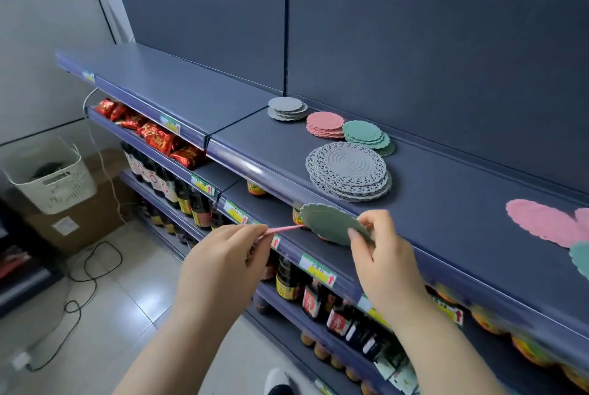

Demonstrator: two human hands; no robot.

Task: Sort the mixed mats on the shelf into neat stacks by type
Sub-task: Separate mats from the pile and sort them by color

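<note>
Right hand [382,254] pinches a green mat [331,224] at its near rim, in front of the shelf [446,203]; left hand [223,254] grips a pink mat [283,229], seemingly edge-on, between fingertips.

Four neat stacks on the top shelf [446,203] — one small grey stack [287,107], one pink stack [325,124], one green stack [368,136], one large grey lace stack [348,171]. Three loose mats at far right — two pink [541,222], one green [580,257]. Two more mats held — one green [330,226], one pink seen edge-on [285,229]. Two hands, left [223,262] and right [382,259].
</note>
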